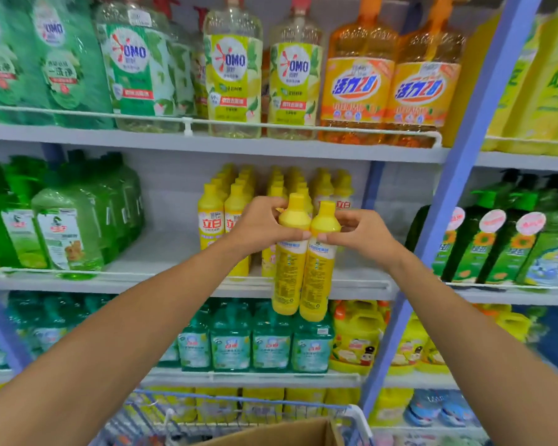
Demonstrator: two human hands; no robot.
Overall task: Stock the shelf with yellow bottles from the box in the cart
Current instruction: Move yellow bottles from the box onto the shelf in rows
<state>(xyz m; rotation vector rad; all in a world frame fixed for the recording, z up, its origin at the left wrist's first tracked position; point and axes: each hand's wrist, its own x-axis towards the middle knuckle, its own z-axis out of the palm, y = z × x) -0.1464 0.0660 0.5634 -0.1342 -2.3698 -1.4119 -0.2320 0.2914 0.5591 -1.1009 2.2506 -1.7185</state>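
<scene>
My left hand (pixel 258 225) fingers curled round the left yellow bottle (pixel 289 275), right hand (pixel 364 233) gripping the right yellow bottle (pixel 316 281), touching, before the shelf (pixel 174 249)

A lilac-blue metal upright post (pixel 477 123) divides the shelving. Left of it, white metal shelf boards (pixel 271 146) carry thin white wire rails (pixel 110 114) before a pale grey back panel (pixel 174 185); right of it, similar boards continue.

**Middle shelf stocked in rows**

The white middle shelf (pixel 161 252) is fronted by a wire rail (pixel 142 275). At its centre yellow bottles (pixel 210 217) are stood in rows; green bottles (pixel 68 233) are lined at its left.
</scene>
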